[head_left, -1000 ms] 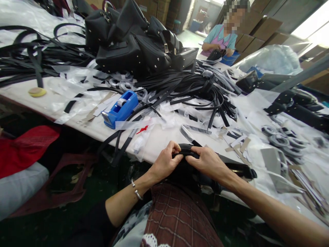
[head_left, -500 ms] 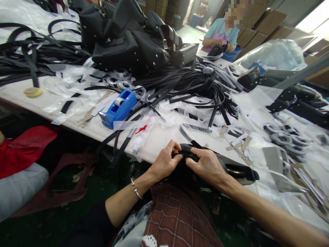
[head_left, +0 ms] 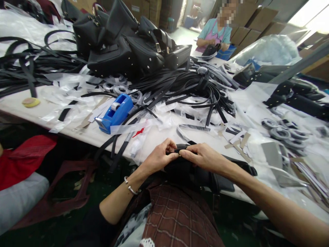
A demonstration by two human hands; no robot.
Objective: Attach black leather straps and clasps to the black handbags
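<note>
A black bag (head_left: pixel 195 173) lies at the near table edge, partly over my lap. My left hand (head_left: pixel 159 156) pinches its top edge, fingers curled closed on it. My right hand (head_left: pixel 203 156) grips the same edge from the right, fingertips nearly meeting the left hand's. A black strap (head_left: pixel 239 165) runs off the bag to the right. A curled clear strip (head_left: pixel 190 128) lies on the table just beyond my hands.
A blue tape dispenser (head_left: pixel 114 112) sits left of centre. Heaps of black straps (head_left: pixel 190 85) and black handbags (head_left: pixel 133 51) fill the back. Tape rolls (head_left: pixel 280 132) lie right. Across the table a person (head_left: pixel 214 34) works. Red cloth (head_left: pixel 23 154) lies lower left.
Both hands have shifted slightly up and left along the bag's edge, fingertips drawing closer together. The view has drifted a little; the table's contents stay put.
</note>
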